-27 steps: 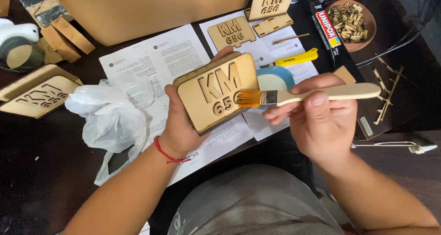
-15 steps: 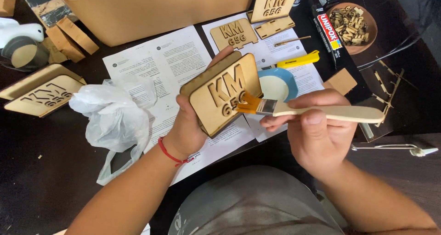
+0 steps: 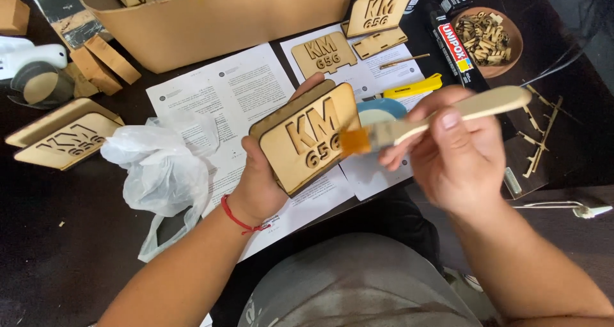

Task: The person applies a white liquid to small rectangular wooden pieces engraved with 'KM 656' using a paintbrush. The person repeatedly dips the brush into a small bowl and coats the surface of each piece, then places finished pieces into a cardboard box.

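**Brush Meets Wooden Plaque Above a Crowded Worktop**

The left hand [image 3: 259, 183] is clamped around a wooden plaque [image 3: 307, 138] with raised letters and numerals on its face, gripping it from behind and below, thumb side toward the camera, fingertips showing over the top edge. The plaque is held tilted in the air above printed paper sheets [image 3: 224, 103], well clear of the dark worktop [image 3: 57, 237]. A red cord bracelet [image 3: 240, 218] circles the left wrist.

The right hand [image 3: 457, 154] is closed on the pale wooden handle of a flat paintbrush [image 3: 416, 125], fingers wrapped around it and thumb on top. The amber-tinted bristles touch the right edge of the plaque's face, beside the numerals. The hand looks slightly blurred.

Just behind the brush lies a small blue dish [image 3: 380, 109], partly hidden by the plaque, and beyond it a yellow tool [image 3: 412, 87]. A crumpled white plastic bag [image 3: 163, 167] sits to the left of the papers. Further left, a similar plaque [image 3: 61, 138] rests flat on the worktop. Two more lettered pieces [image 3: 348, 39] stand or lie near a large cardboard box [image 3: 217, 20] at the far edge. A brown bowl of small wooden offcuts [image 3: 489, 39] sits at the upper right, beside a dark tube package [image 3: 451, 46].
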